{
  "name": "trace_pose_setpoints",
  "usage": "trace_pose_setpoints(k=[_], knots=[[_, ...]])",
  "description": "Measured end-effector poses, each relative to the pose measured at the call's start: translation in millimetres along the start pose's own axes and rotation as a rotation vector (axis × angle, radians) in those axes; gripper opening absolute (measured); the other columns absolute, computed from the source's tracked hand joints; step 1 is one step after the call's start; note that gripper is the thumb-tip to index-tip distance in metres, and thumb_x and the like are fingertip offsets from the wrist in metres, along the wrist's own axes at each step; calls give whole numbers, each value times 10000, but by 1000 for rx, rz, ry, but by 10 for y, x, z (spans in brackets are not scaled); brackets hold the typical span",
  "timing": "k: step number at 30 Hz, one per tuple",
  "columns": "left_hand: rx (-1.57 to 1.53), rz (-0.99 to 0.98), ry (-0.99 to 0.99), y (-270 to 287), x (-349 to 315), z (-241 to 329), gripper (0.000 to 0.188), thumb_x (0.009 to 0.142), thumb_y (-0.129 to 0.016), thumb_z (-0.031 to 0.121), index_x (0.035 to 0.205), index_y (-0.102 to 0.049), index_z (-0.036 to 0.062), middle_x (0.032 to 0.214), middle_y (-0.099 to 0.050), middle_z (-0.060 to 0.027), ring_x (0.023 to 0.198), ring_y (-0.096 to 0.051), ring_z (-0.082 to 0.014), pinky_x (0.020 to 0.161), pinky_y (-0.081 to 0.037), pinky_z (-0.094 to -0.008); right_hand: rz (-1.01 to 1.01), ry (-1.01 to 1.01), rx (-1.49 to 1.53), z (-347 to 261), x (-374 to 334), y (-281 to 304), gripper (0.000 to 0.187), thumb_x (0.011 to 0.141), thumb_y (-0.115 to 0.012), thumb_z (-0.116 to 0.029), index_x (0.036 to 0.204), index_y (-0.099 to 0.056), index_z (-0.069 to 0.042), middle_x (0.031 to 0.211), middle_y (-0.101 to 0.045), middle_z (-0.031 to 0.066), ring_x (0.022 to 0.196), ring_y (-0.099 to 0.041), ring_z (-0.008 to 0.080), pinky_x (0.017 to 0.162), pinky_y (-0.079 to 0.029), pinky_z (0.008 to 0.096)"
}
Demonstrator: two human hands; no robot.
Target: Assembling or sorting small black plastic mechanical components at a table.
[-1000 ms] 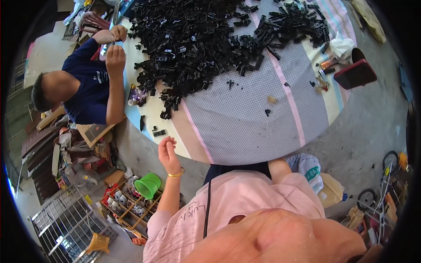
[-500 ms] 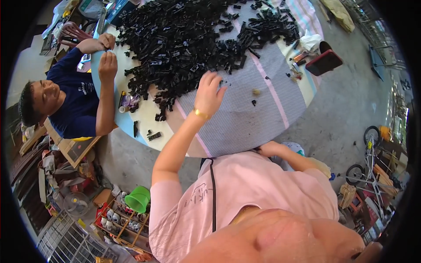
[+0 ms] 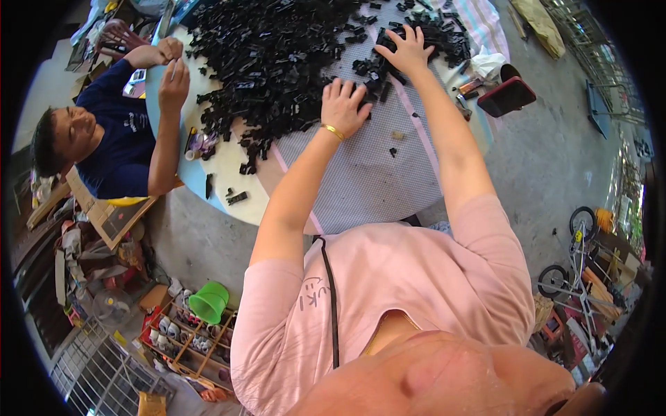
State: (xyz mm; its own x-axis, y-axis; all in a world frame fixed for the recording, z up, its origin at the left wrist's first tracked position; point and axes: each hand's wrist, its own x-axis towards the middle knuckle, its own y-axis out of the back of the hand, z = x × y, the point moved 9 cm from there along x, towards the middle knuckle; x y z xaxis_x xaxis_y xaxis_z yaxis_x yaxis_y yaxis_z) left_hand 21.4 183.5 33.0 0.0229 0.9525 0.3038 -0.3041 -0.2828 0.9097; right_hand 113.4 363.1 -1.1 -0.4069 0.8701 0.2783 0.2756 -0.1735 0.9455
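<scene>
A large heap of small black plastic parts (image 3: pixel 267 76) spreads over the cloth-covered table (image 3: pixel 374 194). At the heap's near right edge rests my left hand (image 3: pixel 343 107), a yellow bracelet on its wrist, fingers apart and pointing away from me. Farther off to the right, my right hand (image 3: pixel 408 52) lies over a smaller pile of black parts (image 3: pixel 444 38) with its fingers spread. Neither hand visibly grips a part, though the fingertips touch the black pieces. A small tan lump (image 3: pixel 398 135) and a black scrap (image 3: pixel 393 152) lie on the cloth nearer me.
A co-worker (image 3: pixel 118 145) sits at the left, both hands raised at the table's edge. On the right stand a red-cased phone (image 3: pixel 506 96) and crumpled white plastic (image 3: pixel 488 64). A green bucket (image 3: pixel 209 302) and a shoe rack (image 3: pixel 187 340) are on the floor, lower left.
My right hand has come up from below the table's near edge and reached to the far right pile. My left hand has shifted slightly right and lowered onto the heap's edge.
</scene>
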Motion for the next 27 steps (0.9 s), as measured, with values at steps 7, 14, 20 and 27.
trace_pose_setpoints(k=[7, 14, 20, 27], knots=[[-129, -78, -175, 188, -776, 159, 383, 752, -557, 302, 1076, -516, 102, 1141, -479, -102, 1139, -377, -297, 977, -261, -420, -16, 178, 108, -703, -727, 180, 421, 685, -600, -452, 1060, -577, -261, 1211, -448, 32, 1157, -363, 261, 908, -186, 633], [-169, -155, -247, 357, -1293, 129, 296, 786, -507, 121, 1069, -518, 38, 1186, -472, -98, 1196, -352, -277, 1000, -258, -422, 1, 389, 256, -1239, -1405, 815, 387, 800, -537, -367, 1141, -524, -186, 1300, -377, 78, 1235, -292, 285, 975, -154, 559], [-110, 44, -176, 648, -1488, 49, 295, 681, -488, 30, 964, -570, 30, 1087, -530, -104, 987, -469, -279, 879, -381, -394, -161, 531, 257, -1205, -2619, 796, 308, 741, -606, -250, 1036, -563, -168, 1270, -415, 61, 1219, -327, 253, 968, -159, 557], [-343, 78, 30, 643, -1506, -67, 351, 674, -491, -66, 1009, -552, 22, 991, -539, -123, 891, -487, -280, 791, -428, -333, -1, 321, 12, -342, -2372, 789, 211, 763, -536, -198, 964, -601, -214, 1184, -484, 5, 1141, -397, 222, 931, -255, 551]])
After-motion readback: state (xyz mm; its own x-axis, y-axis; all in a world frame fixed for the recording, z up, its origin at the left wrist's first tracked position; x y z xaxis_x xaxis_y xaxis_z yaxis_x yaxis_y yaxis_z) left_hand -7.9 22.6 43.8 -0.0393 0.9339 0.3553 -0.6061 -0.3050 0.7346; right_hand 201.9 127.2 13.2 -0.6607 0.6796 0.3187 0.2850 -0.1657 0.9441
